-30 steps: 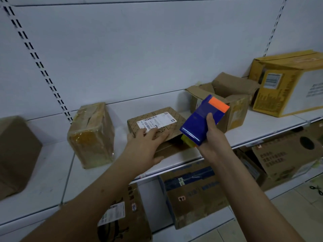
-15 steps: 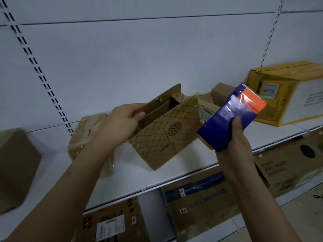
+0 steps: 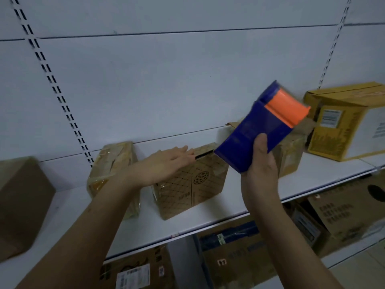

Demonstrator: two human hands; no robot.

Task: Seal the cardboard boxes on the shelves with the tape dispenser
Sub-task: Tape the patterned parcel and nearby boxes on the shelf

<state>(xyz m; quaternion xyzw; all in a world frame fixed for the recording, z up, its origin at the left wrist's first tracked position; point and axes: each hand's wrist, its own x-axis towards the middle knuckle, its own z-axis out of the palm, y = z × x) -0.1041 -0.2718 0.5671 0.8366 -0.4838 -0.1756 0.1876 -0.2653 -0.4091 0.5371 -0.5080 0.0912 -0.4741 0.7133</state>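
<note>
Head: left hand (image 3: 164,165) flat on patterned box (image 3: 193,184); right hand (image 3: 260,174) grips tape dispenser (image 3: 256,130).

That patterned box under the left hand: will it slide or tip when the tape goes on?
The patterned box looks small and probably light, so it may slide on the smooth white shelf. The left hand lies flat on top, which should steady it. Its top seam gapes, so the flaps may flex.

Patterned brown box (image 3: 190,184) upright on shelf, top flap ajar; blue/orange tape dispenser (image 3: 258,130) tilted above-right.
</note>
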